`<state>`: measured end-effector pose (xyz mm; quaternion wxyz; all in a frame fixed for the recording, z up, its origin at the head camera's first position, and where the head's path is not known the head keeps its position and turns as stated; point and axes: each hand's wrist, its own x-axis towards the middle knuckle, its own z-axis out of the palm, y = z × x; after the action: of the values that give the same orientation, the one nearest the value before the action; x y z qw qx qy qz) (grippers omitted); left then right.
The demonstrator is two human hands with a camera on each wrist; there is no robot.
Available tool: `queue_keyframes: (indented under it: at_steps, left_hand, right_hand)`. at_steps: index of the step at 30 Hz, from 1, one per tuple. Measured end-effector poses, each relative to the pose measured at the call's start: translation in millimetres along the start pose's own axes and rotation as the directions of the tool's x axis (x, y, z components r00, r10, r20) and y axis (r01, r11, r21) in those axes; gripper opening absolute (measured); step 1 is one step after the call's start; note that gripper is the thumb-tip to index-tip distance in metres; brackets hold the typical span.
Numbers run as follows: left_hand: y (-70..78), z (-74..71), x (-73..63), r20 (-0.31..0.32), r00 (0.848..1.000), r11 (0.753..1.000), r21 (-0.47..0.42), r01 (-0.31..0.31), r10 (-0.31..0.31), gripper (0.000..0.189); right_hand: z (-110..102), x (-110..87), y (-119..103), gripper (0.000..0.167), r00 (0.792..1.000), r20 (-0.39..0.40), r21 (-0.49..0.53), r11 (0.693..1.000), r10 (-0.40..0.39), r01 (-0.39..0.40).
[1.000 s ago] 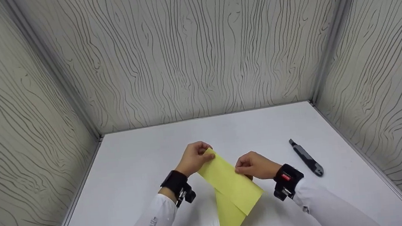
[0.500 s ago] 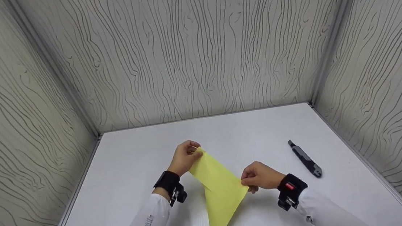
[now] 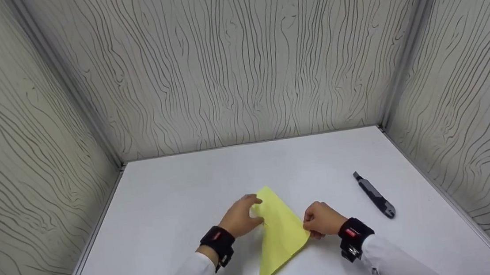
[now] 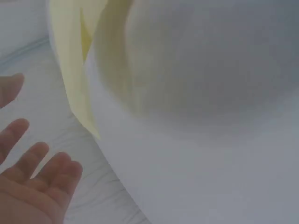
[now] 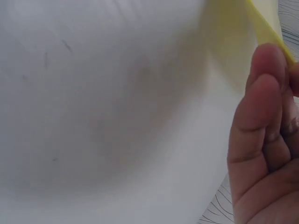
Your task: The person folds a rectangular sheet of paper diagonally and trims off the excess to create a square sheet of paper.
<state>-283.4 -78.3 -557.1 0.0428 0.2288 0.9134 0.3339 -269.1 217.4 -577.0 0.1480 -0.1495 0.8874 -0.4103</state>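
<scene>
A folded sheet of yellow paper point(image 3: 282, 229) is held tilted above the white table in the head view, its lower corner pointing toward the person. My right hand point(image 3: 324, 219) pinches its right corner between thumb and fingers; the right wrist view shows the paper edge point(image 5: 266, 28) at those fingertips. At the paper's upper left edge, my left hand point(image 3: 241, 216) has its thumb and fingers spread apart. In the left wrist view the left hand point(image 4: 35, 177) stands apart from the paper point(image 4: 70, 60), holding nothing.
A black and grey utility knife point(image 3: 374, 195) lies on the right side of the white table point(image 3: 166, 197). Wood-patterned panels point(image 3: 239, 67) enclose the table at the back and both sides.
My left hand has let go of the paper's upper corner and lies nearer the person. The right hand has slid down to the right corner, and the paper's flap has opened out.
</scene>
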Motion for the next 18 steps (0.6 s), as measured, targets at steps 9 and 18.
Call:
queue_keyframes:
  at_steps: [9, 18]
  left_hand:
    - [12.0, 52.4, -18.2, 0.264, 0.957, 0.904, 0.368, -0.217, 0.122, 0.042]
    - [11.9, 67.7, -26.4, 0.277, 0.936, 0.806, 0.489, -0.332, 0.217, 0.026]
  right_hand:
    - [1, 2.4, 4, 0.019, 0.999, -0.016, -0.077, 0.996, 0.04, -0.041]
    - [8, 2.9, 12, 0.021, 0.997, -0.066, -0.171, 0.984, 0.04, -0.051]
